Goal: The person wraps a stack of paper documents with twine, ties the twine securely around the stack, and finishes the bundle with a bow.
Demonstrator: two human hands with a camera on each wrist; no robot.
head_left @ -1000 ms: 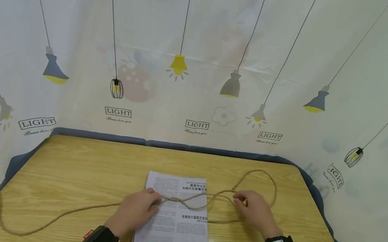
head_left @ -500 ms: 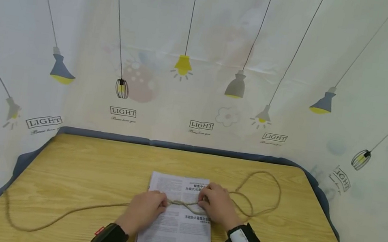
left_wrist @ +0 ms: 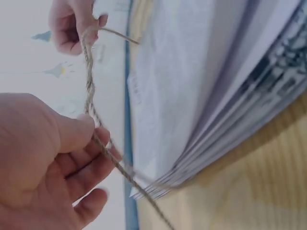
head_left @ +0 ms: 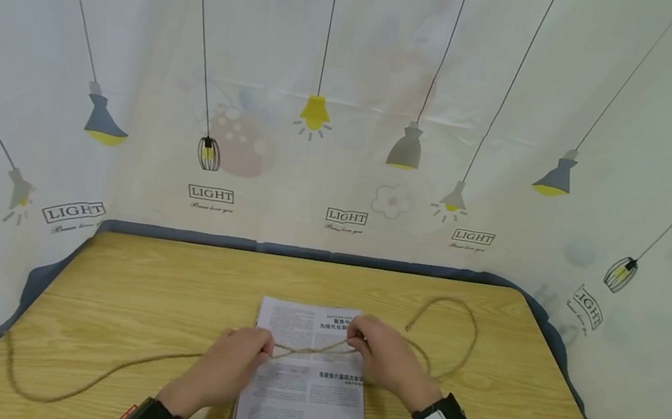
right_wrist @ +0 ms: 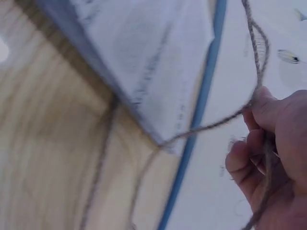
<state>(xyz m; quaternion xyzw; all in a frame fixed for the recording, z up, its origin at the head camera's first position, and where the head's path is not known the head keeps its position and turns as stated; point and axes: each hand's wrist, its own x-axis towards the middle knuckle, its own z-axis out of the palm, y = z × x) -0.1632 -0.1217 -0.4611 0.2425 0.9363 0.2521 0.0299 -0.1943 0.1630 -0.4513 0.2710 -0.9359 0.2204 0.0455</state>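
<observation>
A stack of folded newspapers (head_left: pixel 304 403) lies on the table, with a brown twine (head_left: pixel 311 351) crossing over it. Above the stack's left edge my left hand (head_left: pixel 229 365) pinches the twine between thumb and index finger, as the left wrist view also shows. My right hand (head_left: pixel 389 358), over the stack's upper right edge, pinches the twine too. Between the hands two strands of twine (left_wrist: pixel 89 79) twist round each other. In the right wrist view, a strand (right_wrist: pixel 216 123) runs from the right fingertips over the newspaper corner, and another hangs down past the palm.
One long tail of twine (head_left: pixel 117 368) curves over the wooden table (head_left: pixel 158 299) on the left. Another tail (head_left: pixel 473 327) loops on the right. A cloth with printed lamps (head_left: pixel 354 169) hangs behind the table's dark blue edge (head_left: pixel 317 255).
My right hand came left from beside the stack and took hold of the twine. The crossed strands between my hands are now drawn straighter, and the right tail has shifted.
</observation>
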